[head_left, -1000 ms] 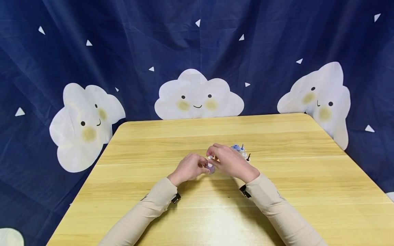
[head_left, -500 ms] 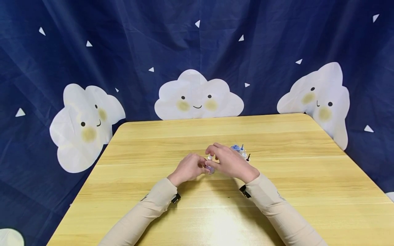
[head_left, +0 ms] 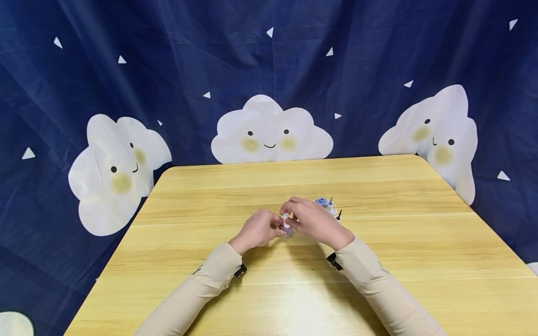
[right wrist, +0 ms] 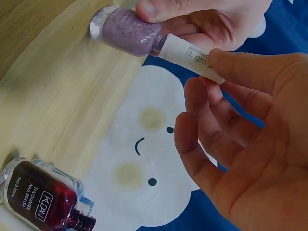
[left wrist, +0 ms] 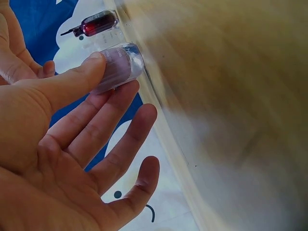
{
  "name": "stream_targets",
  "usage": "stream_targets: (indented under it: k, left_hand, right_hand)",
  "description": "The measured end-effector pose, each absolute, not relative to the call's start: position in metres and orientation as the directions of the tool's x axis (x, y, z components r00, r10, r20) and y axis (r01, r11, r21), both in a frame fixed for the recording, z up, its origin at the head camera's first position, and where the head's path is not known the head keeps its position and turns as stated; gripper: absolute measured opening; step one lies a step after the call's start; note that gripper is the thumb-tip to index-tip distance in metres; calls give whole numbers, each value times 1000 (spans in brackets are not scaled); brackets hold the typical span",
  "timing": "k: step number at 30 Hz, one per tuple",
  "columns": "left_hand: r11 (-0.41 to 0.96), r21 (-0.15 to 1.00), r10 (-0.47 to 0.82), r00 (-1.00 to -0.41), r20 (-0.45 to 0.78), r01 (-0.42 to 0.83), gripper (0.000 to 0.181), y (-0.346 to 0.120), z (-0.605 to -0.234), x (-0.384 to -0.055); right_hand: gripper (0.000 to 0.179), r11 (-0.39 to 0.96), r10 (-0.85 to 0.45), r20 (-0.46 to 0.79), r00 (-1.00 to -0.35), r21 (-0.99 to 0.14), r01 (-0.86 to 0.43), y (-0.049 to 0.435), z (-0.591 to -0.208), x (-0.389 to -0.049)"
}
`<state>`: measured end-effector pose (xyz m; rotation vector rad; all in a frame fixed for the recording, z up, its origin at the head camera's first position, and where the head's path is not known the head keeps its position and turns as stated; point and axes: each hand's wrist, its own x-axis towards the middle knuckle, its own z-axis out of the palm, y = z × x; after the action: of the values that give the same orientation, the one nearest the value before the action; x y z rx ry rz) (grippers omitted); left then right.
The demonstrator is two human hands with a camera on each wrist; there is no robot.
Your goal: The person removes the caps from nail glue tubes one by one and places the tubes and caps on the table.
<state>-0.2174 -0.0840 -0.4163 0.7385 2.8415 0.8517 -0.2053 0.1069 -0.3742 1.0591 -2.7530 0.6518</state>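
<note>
My left hand (head_left: pixel 258 227) pinches a lilac nail polish bottle (head_left: pixel 288 231) between thumb and fingers over the middle of the table. In the left wrist view the clear base of this nail polish bottle (left wrist: pixel 134 61) points toward the table, and the other fingers spread loosely. My right hand (head_left: pixel 313 220) pinches the bottle's tall white cap (right wrist: pixel 185 55) near its top, thumb on the printed side. A short stretch of bottle neck (right wrist: pixel 157 44) shows between cap and shoulder in the right wrist view.
Just beyond my right hand stands a group of small bottles (head_left: pixel 322 202), one blue, with thin blue and black sticks rising beside it. A dark red nail polish bottle (right wrist: pixel 41 196) with a bare threaded neck is among them. A navy curtain (head_left: pixel 189 70) hangs behind the table (head_left: pixel 201 186).
My right thumb and fingers shift around the white cap, covering more of it half a second ago and less now. The left hand and the bottle stay in place.
</note>
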Motion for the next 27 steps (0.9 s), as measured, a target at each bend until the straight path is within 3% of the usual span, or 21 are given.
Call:
stream_targets:
  k: [4, 12, 22, 27]
  left_hand:
    - [732, 534, 470, -881, 55, 424, 8, -84, -416, -217]
    - [724, 534, 479, -875, 66, 437, 10, -85, -416, -218]
    - [736, 529, 471, -881, 48, 422, 15, -84, -417, -218]
    - [736, 521, 474, -878, 58, 432, 12, -84, -417, -217]
  right_hand:
    - [17, 658, -613, 255, -748, -360, -662, 106, -375, -205]
    - [27, 725, -541, 203, -816, -378, -575, 106, -376, -207]
    - [12, 694, -569, 262, -780, -355, -626, 105, -376, -205]
    - [14, 682, -587, 253, -769, -357, -638, 105, -374, -203]
